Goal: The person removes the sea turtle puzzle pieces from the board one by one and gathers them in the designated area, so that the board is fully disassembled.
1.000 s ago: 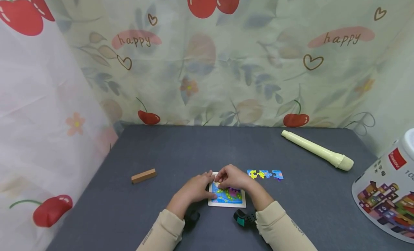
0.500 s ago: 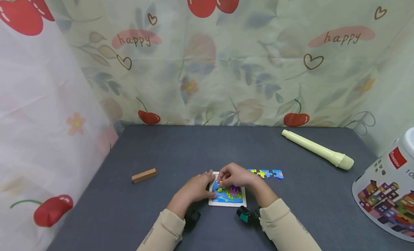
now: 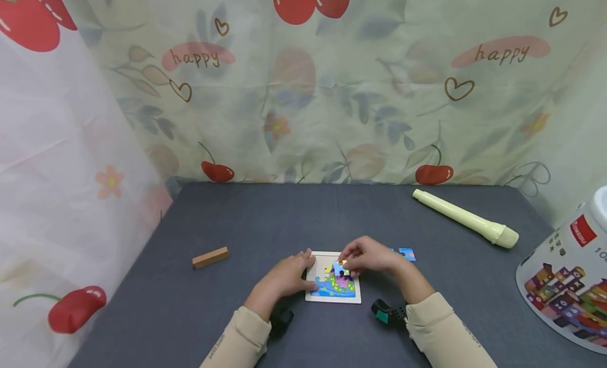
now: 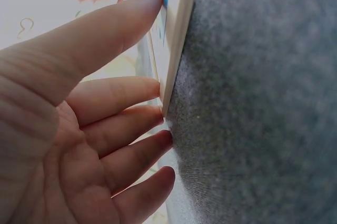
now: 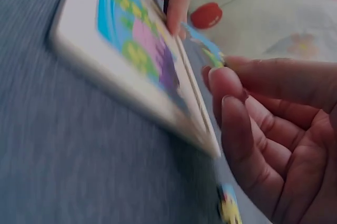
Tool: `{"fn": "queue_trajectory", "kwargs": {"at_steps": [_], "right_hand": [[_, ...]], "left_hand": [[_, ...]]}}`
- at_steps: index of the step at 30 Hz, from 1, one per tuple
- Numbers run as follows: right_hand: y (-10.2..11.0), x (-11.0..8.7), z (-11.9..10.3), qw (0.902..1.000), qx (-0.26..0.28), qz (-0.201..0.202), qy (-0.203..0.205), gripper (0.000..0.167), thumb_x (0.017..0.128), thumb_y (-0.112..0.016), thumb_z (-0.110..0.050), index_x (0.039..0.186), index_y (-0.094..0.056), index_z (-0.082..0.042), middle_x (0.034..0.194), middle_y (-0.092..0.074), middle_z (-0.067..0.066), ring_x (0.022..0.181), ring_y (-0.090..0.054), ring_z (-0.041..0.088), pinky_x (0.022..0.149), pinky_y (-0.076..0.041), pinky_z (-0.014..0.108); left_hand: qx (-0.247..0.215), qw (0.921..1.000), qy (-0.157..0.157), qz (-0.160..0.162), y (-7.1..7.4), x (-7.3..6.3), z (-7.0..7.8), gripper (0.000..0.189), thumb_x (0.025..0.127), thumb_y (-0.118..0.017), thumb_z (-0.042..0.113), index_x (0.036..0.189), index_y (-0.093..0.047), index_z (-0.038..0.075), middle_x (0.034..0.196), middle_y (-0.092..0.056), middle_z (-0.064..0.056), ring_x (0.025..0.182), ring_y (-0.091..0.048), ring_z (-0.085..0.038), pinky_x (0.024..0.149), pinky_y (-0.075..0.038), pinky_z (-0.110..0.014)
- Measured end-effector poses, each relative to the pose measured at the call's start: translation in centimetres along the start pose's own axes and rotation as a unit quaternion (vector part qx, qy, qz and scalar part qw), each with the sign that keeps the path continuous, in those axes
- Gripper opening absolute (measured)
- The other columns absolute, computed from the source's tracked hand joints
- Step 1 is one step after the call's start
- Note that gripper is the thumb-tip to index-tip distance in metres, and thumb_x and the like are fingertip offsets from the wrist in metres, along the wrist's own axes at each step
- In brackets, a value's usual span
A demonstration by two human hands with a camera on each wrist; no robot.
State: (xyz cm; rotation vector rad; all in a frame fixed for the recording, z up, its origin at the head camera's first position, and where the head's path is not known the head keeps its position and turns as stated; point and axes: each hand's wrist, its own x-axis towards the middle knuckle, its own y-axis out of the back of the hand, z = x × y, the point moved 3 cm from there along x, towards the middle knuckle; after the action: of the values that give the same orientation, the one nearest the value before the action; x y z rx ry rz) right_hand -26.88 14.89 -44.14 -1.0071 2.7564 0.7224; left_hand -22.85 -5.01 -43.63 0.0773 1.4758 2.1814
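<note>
A small square jigsaw puzzle in a pale frame (image 3: 333, 300) lies on the dark table, its lower part filled with a blue, green and purple picture and bare board showing at the upper left. My left hand (image 3: 286, 276) rests at the frame's left side with fingers extended; in the left wrist view its thumb (image 4: 142, 10) lies on the face and the index fingertip meets the edge. Over the upper right of the puzzle, my right hand (image 3: 373, 255) pinches a blue and yellow puzzle piece (image 3: 339, 269) between thumb and fingers, tilted above the board.
Loose puzzle pieces (image 3: 407, 254) lie right of the frame, partly hidden behind the right hand. A wooden block (image 3: 211, 258) sits to the left. Farther right are a cream microphone-shaped stick (image 3: 462, 218) and a large white printed tub (image 3: 566, 283). A patterned curtain (image 3: 322, 120) hangs behind.
My right hand has moved right with the puzzle piece, from the frame's upper left to its upper right, uncovering bare board. My left hand has stayed in place.
</note>
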Motion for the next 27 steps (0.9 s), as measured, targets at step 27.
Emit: {"fn": "queue_trajectory", "kwargs": {"at_steps": [27], "right_hand": [[3.5, -4.8, 3.8, 0.9965, 0.032, 0.075, -0.021, 0.029, 0.085, -0.066, -0.010, 0.102, -0.057, 0.011, 0.074, -0.062, 0.000, 0.061, -0.058, 0.007, 0.058, -0.053, 0.025]], "left_hand": [[-0.001, 0.9999, -0.013, 0.004, -0.2, 0.1, -0.1, 0.067, 0.081, -0.071, 0.032, 0.137, -0.046, 0.006, 0.149, -0.034, -0.014, 0.138, -0.032, -0.030, 0.110, -0.030, -0.045]]}}
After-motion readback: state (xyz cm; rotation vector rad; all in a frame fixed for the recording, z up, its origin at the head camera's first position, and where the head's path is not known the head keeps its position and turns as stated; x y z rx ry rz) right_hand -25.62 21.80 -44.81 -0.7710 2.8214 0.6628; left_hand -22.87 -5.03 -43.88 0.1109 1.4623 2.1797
